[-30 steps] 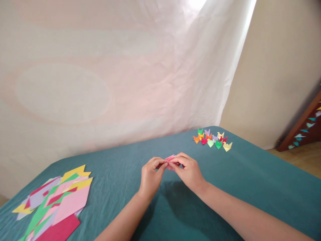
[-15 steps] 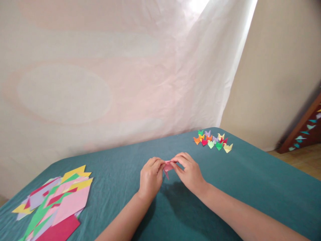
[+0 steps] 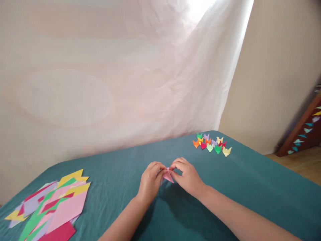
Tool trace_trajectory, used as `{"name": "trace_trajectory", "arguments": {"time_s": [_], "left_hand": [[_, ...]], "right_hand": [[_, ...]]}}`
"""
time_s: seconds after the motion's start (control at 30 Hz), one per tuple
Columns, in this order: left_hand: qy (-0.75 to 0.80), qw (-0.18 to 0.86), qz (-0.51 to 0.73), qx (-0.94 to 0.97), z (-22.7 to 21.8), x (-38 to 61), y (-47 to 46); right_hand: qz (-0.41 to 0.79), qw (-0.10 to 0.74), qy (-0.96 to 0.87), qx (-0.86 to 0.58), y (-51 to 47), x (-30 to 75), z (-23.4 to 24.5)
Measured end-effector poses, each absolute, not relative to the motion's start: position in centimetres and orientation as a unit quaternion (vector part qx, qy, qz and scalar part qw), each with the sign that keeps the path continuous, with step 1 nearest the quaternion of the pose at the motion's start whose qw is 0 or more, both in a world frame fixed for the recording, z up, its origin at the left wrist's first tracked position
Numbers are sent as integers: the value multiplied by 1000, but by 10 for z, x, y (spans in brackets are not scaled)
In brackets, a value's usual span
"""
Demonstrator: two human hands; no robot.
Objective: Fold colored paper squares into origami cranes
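A small pink folded paper [image 3: 168, 176] is held above the cloth between my two hands. My left hand [image 3: 150, 179] pinches its left side between thumb and fingers. On the other side, the thumb and fingertips of my right hand [image 3: 187, 175] grip the upper right part. A pointed pink flap hangs below the fingertips, and the rest of the folds are partly covered by my fingers. Both hands cast shadows on the green cloth.
Loose coloured paper sheets [image 3: 67, 211] lie heaped at the left of the green-covered table [image 3: 112, 187]. Several folded paper birds [image 3: 210, 147] stand grouped near the far right edge. A pale curtain [image 3: 140, 87] hangs behind. More folded paper pieces [image 3: 308, 130] show at far right.
The pink paper has been turned in my fingers, so its pointed flap now spreads wider and down to the right. My fingertips have come closer together. The view has shifted slightly.
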State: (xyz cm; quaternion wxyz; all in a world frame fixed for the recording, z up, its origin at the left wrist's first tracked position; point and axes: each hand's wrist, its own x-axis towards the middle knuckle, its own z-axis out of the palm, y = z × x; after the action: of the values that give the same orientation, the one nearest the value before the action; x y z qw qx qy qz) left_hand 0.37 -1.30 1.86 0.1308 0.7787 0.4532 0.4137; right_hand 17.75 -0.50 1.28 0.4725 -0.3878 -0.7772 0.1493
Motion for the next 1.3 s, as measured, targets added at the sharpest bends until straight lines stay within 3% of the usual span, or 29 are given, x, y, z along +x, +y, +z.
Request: {"name": "trace_trajectory", "arguments": {"time_s": [0.2,0.63,0.83,1.3], "left_hand": [[427,273,438,743,26,8,-18],[416,124,448,782,16,5,-14],[442,149,456,758,14,7,-15],[462,141,489,726,8,13,-20]], "right_hand": [[173,480,-745,-430,-3,177,12],[261,483,-713,-437,4,178,6],[284,456,-715,-448,8,178,0],[361,491,-644,-463,-1,168,-1]]}}
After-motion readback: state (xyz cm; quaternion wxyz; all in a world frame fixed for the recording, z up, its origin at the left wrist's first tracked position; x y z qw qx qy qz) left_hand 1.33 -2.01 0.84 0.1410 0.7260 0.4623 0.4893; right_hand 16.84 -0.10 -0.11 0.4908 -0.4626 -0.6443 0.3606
